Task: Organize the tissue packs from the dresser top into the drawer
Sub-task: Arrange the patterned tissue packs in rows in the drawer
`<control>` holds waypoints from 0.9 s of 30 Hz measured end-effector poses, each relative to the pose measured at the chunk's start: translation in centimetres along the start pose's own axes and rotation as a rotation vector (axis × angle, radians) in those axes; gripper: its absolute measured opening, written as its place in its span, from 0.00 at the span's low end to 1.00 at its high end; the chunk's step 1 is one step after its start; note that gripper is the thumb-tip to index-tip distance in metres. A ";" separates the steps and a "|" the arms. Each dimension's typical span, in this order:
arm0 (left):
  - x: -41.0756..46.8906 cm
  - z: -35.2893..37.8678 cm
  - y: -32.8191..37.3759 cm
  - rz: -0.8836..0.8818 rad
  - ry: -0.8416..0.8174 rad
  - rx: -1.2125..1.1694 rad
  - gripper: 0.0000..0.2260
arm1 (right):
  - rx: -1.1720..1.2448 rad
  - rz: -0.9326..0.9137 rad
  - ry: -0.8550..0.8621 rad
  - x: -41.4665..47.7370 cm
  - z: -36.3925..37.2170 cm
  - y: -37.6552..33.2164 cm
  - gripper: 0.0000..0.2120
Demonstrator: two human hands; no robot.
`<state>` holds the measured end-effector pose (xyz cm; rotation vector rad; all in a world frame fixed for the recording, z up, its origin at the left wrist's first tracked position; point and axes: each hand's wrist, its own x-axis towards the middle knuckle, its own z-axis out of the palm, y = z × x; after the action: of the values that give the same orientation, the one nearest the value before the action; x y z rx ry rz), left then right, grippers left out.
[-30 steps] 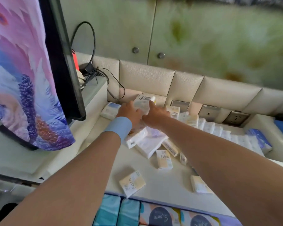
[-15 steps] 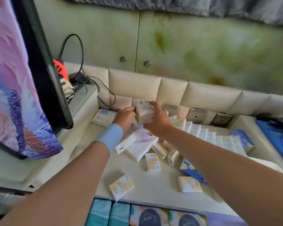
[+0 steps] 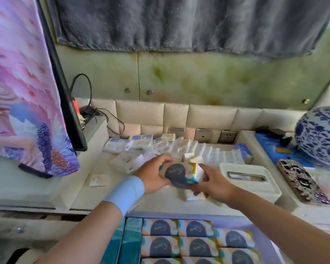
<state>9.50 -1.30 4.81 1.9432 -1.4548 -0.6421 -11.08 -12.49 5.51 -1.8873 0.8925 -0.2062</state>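
A tissue pack (image 3: 181, 174) with a dark oval label hangs just above the dresser top (image 3: 160, 201), held from both sides. My left hand (image 3: 152, 177), with a light blue wristband, grips its left end; my right hand (image 3: 212, 182) grips its right end. Behind it, several small white and yellow tissue packs (image 3: 181, 147) lie scattered and in a row along the back. One small pack (image 3: 99, 180) lies alone at the left. The open drawer (image 3: 286, 252) at the bottom holds several matching dark-label packs (image 3: 196, 246) and teal packs (image 3: 131, 242).
A monitor (image 3: 65, 88) draped with pink-purple cloth stands at left, cables behind it. A white tissue box (image 3: 255, 185), a patterned phone (image 3: 301, 183) and a blue-and-white vase (image 3: 320, 138) sit at right. Wall sockets (image 3: 227, 137) line the padded back.
Both hands have pulled back from the rear of the dresser toward the front edge, now carrying a dark-label pack between them. The view has tilted to show more of the drawer.
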 end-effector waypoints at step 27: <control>-8.3 15.4 3.7 0.004 -0.620 0.645 0.41 | -1.011 0.184 -0.510 -13.3 -3.2 9.5 0.33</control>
<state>-6.04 3.07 -2.99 2.3279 -2.2628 -0.9074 -26.79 -8.21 2.17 -2.5455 0.8604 0.9700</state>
